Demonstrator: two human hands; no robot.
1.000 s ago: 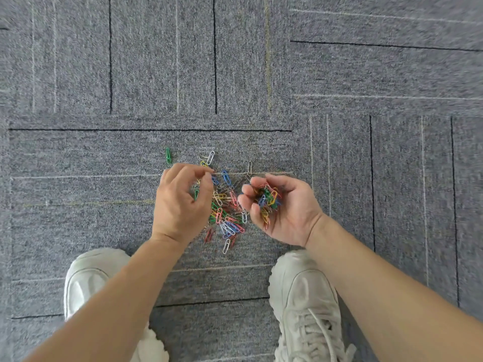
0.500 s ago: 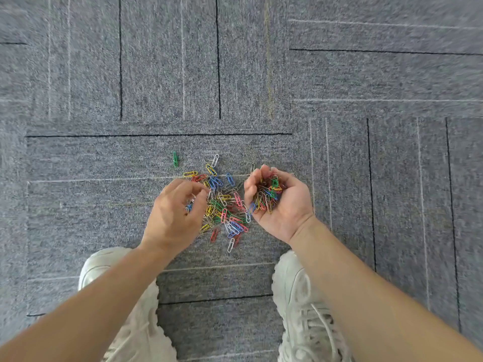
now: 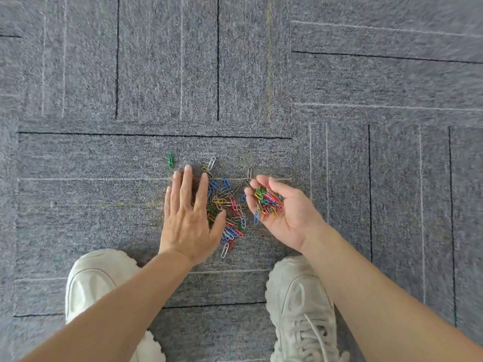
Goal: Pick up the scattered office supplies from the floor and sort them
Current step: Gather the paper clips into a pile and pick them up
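Left hand (image 3: 188,220) palm down, flat, fingers (image 3: 187,184) straight and slightly spread, thumb out to the right. It covers the left edge of the loose pile of paper clips (image 3: 228,205) on the floor. Cannot tell whether the palm presses the clips or hovers just above them.

Right hand (image 3: 285,218) palm up, cupped, fingers curled loosely round a handful of clips (image 3: 269,201) of mixed colours. It sits just right of the pile, close to the carpet.

Key relation: the pile lies between the two hands, directly right of the left fingers and left of the cupped right palm. The pile's long axis runs away from the person, roughly parallel to the left fingers. The left hand is nearer and already overlaps it. Judgement: a rightward sweep or a pinch by the left hand suits the next move, with the right palm as the receiver.

Strays: one green clip (image 3: 170,160) just beyond the left fingertips, apart from the pile. One white clip (image 3: 211,163) at the far end, and another pale one (image 3: 249,173) just above the right fingertips.

Surface: grey carpet floor (image 3: 104,74), tiles with thin dark and pale lines. The short pile may snag the clips. No sorting container in view. White shoes (image 3: 96,280) on either side, below the hands. Frame edges blurred.
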